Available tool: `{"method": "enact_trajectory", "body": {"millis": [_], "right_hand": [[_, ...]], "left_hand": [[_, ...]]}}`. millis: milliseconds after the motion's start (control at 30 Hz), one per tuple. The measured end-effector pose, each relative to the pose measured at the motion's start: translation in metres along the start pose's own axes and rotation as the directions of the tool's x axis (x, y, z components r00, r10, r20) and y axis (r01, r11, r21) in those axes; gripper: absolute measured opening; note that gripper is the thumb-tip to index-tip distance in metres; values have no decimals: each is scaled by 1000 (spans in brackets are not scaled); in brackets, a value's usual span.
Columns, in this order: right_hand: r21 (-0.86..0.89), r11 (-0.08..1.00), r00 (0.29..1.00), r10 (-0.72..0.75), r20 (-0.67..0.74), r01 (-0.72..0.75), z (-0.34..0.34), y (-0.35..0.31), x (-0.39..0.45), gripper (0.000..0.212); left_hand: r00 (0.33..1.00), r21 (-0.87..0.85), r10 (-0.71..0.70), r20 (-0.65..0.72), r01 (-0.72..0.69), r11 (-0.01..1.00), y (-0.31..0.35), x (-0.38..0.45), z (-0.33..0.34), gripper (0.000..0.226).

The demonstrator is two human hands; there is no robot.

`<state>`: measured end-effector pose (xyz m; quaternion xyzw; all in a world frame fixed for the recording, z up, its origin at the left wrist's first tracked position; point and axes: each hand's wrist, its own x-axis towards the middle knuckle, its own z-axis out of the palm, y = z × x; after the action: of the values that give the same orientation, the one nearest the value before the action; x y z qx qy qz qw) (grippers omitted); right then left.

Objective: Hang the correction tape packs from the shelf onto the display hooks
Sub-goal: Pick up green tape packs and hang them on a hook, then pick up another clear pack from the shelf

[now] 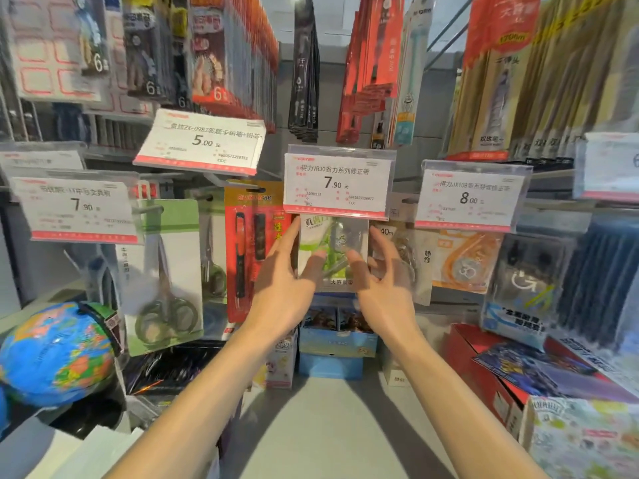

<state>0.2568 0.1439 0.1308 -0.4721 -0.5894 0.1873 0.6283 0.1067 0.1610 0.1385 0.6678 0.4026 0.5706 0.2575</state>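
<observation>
My left hand (281, 271) is raised with its fingers straight and loosely spread, the fingertips lying along the left edge of the green correction tape pack (333, 252) and the thumb reaching across the lower front of it. My right hand (382, 271) mirrors it on the other side, fingers relaxed and splayed, thumb pointing in toward the pack's lower right. Neither hand is curled round anything; whether the tips actually press the pack or stand just off it I cannot tell, as the frame is soft there.

The pack sits directly ahead of both hands and between them, hanging with its long axis upright, its top hidden behind the 7.90 price tag (338, 183). The two hands look about equally near, the left perhaps a little closer to the card edge. I judge the pack is already on its display hook, though the hook itself is hidden by the tag, so the next move turns on whether the card hangs straight.

The pack is a white and green card with a clear blister over the dispenser, with dark print along its foot. Just to its right hangs an orange correction tape pack (466, 261) under an 8.00 price tag (470, 197); to its left, a red pen pack (250, 250). Below, blue boxes (337, 340) stand on the grey shelf (328, 426).
</observation>
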Motion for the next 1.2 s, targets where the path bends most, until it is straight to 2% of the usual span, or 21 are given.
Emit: {"method": "enact_trajectory", "body": {"millis": [67, 167, 333, 400, 533, 800, 933, 1033, 1133, 1200], "right_hand": [[39, 999, 1000, 24, -2, -24, -7, -3, -4, 43], [24, 999, 999, 29, -19, -28, -24, -6, -16, 37], [164, 976, 989, 144, -11, -140, -60, -3, -53, 5], [213, 965, 987, 158, -1, -155, -72, 0, -73, 6], [203, 952, 974, 226, 31, -228, -85, 17, -114, 8], [62, 916, 912, 383, 150, -395, -67, 38, -187, 9], [-153, 919, 905, 387, 176, -364, -42, 41, -201, 8], [-375, 883, 872, 398, 284, -281, -14, 47, -208, 11], [-572, 813, 789, 420, 448, -108, 9, 50, -209, 44], [-681, 732, 736, 448, 508, 25, 17, 52, -208, 64]], "left_hand": [[1000, 55, -1, -11, 1, 999, 3, -10, -4, 59], [994, 118, 47, -98, -36, 992, 7, -24, -14, 48], [979, 30, -18, -203, 24, 999, 13, -77, -37, 19], [975, 6, -36, -219, 38, 999, 14, -105, -46, 14], [968, -33, -113, -222, 108, 994, 4, -154, -59, 16], [961, -34, -212, -177, 209, 977, -36, -208, -90, 18], [968, -28, -226, -106, 224, 974, -57, -211, -111, 19], [966, -24, -256, -26, 255, 967, -71, -211, -126, 20], [958, -28, -284, 39, 285, 958, -79, -211, -136, 22], [953, -27, -292, 75, 295, 955, -81, -211, -140, 22]]}}
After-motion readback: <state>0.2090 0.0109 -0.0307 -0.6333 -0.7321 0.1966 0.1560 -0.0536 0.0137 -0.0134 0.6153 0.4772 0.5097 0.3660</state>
